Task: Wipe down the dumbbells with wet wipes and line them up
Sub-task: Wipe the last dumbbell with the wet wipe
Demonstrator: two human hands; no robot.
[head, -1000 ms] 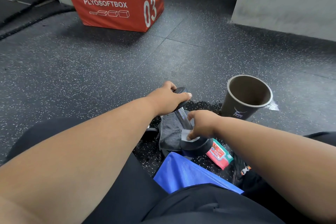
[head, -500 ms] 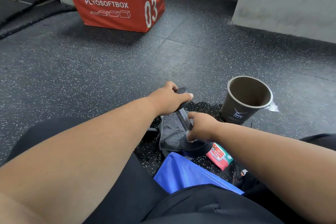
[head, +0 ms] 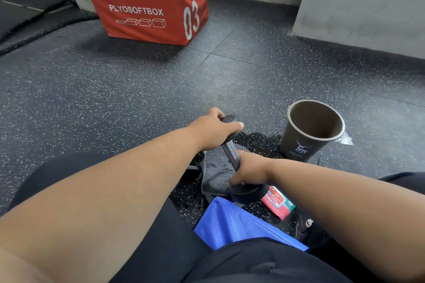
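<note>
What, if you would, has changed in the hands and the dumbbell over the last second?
The right hand has slid up the dumbbell handle from the near head, and the white wipe seen under it earlier is now hidden. The left hand still grips the far head. The cup and wipes pack have stayed put.

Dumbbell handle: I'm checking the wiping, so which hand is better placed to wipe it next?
Right hand: it grips the low end of the dumbbell handle. Left hand holds the top end, steadying it.

Dumbbell (head: 231, 153) handle glossy metal (ends matt black); floor (head: 138, 89) speckled rubber.
</note>
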